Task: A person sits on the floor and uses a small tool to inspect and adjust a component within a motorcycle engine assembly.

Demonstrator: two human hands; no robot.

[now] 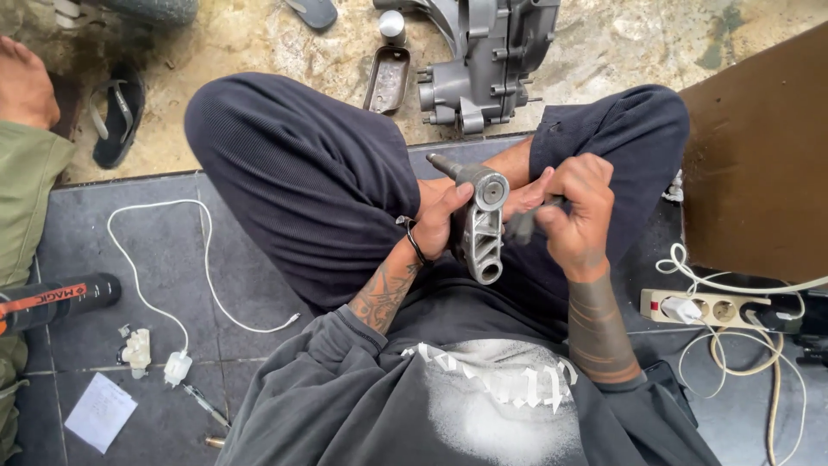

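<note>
I sit cross-legged on a dark tiled floor. My left hand grips a grey metal engine part, a bracket with a round bearing end and a short shaft, held upright over my lap. My right hand is closed around a small dark tool whose tip touches the side of the bracket. A black band circles my left wrist.
A grey engine casing and a metal cover lie on the concrete ahead. A white charger cable, a black can and paper sit left. A power strip with cords lies right. Another person's foot is at far left.
</note>
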